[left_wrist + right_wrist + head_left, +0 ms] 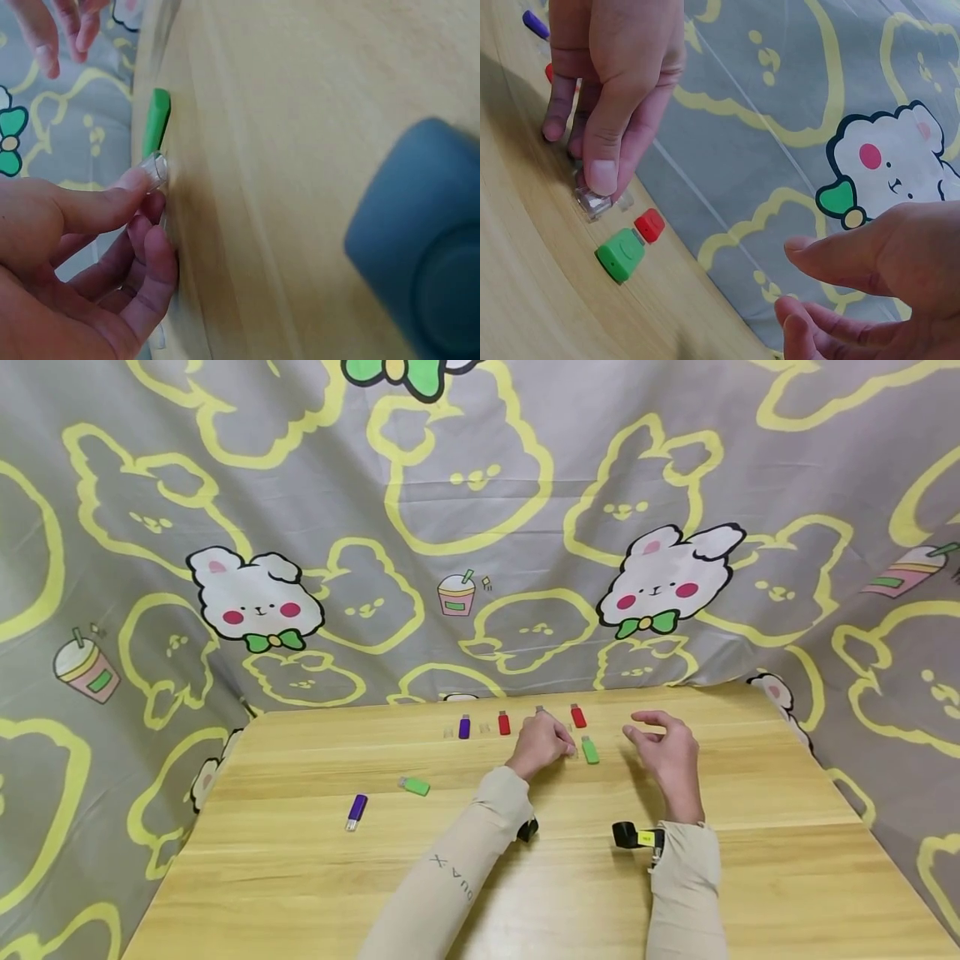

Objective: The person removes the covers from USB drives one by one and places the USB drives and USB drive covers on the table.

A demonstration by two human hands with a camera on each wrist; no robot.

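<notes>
My left hand (538, 747) pinches a small clear plastic cap (156, 169) between thumb and fingertips, low over the table. Just right of it lies a green USB stick (591, 751), its metal plug pointing away from me. Behind that is a red USB stick (577, 717), with another clear cap (569, 727) beside it. A metal plug (539, 709) pokes out beyond the left hand, which hides the rest of that stick. My right hand (670, 758) hovers to the right, thumb and fingers apart, holding nothing.
Along the back stand out a purple USB stick (464, 727), a second red stick (504, 723) and clear caps (483, 728). Nearer, on the left, lie another green stick (416, 787) and a purple stick (357, 810). A patterned curtain (480, 635) borders the wooden table (285, 877).
</notes>
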